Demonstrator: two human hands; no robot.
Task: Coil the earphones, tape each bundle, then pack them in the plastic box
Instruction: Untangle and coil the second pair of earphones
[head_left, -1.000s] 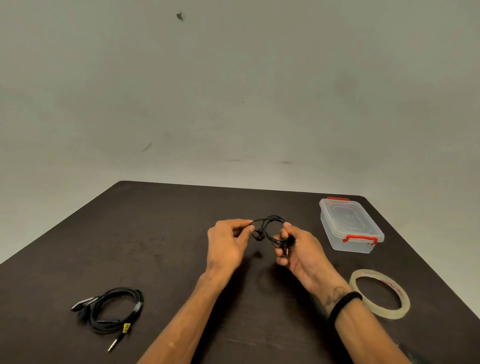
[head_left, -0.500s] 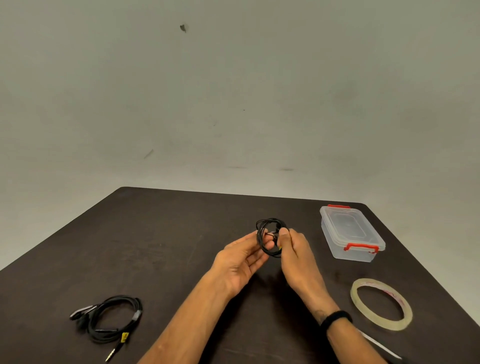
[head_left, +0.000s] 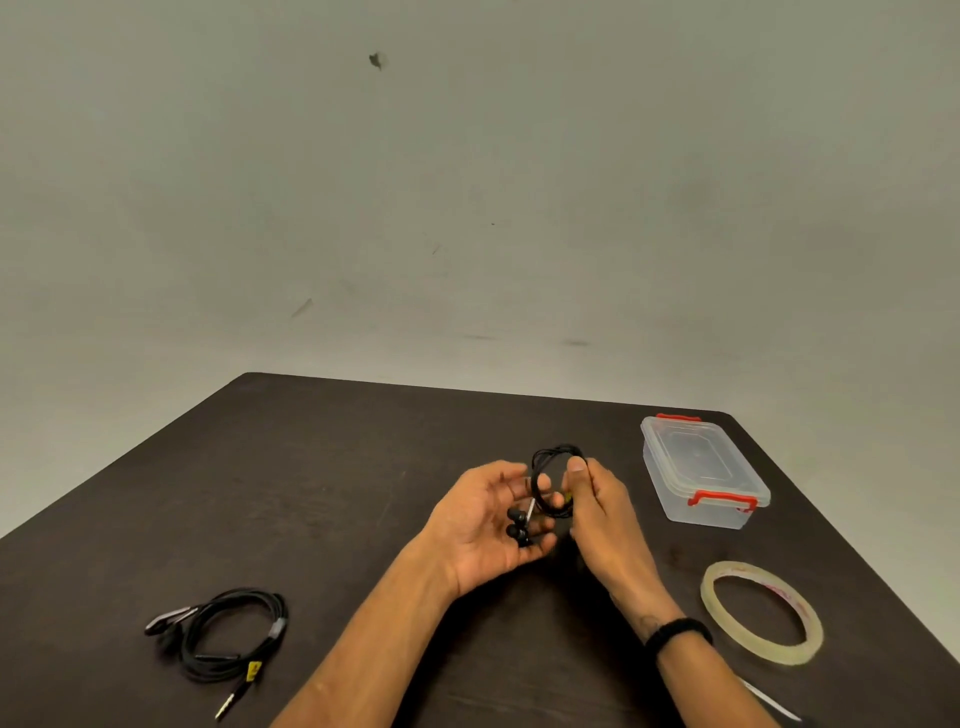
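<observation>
Above the dark table (head_left: 322, 467), my right hand (head_left: 597, 499) pinched the coiled black earphones (head_left: 553, 480) so the loops stayed together, while my left hand (head_left: 483, 519) lay open beneath, cradling the 2 earbuds (head_left: 518, 525) and plug, ready for taping.

Both forearms reach forward and meet at mid-table. The left hand (head_left: 480, 519) lies palm up, fingers loosely curled and half open. The right hand (head_left: 602, 501) stands beside it, back turned outward, thumb and fingertips pinched together, a black band (head_left: 675, 631) around its wrist.
</observation>
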